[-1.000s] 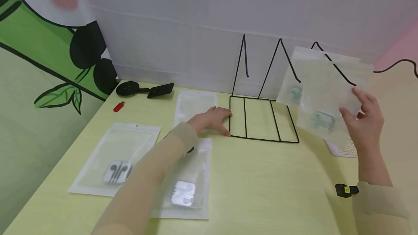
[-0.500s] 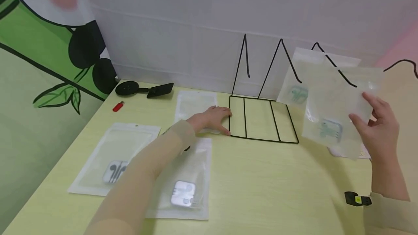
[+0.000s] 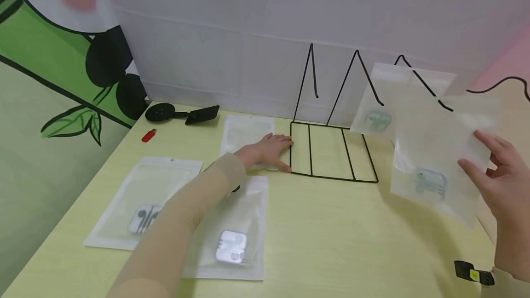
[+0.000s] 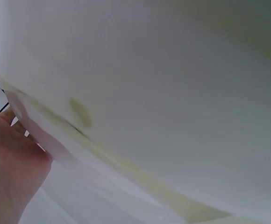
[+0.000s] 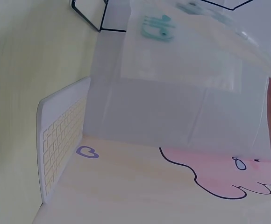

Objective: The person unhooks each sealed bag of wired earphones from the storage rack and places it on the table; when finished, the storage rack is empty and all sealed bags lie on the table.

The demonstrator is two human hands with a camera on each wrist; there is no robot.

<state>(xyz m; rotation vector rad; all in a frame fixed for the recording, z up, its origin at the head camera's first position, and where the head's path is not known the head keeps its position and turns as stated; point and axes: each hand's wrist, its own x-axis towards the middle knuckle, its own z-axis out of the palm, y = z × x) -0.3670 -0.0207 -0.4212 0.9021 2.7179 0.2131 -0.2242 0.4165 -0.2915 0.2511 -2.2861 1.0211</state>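
Observation:
My right hand (image 3: 505, 178) pinches the right side of a translucent zip bag (image 3: 449, 141) with a cased pair of earphones (image 3: 430, 185) inside. This bag's top overlaps the right hook's end, and the hook's tip shows in front of it. Farther back on that hook hangs a similar bag (image 3: 378, 93). My left hand (image 3: 268, 151), fingers spread, rests on the left bar of the black wire rack's base (image 3: 333, 177). In the left wrist view, pale sheeting (image 4: 163, 102) fills most of the picture beside the hand.
Flat bags (image 3: 232, 210) with earphones lie left of the rack, partly under my left forearm. A black folding spoon-like tool (image 3: 161, 112) and a red USB stick (image 3: 149, 135) lie at the back left. A white keyboard (image 5: 63, 135) stands out in the right wrist view.
My right hand has drawn the front bag right and down along the hook toward its tip. The rear bag stays on the hook, and my left hand stays on the base.

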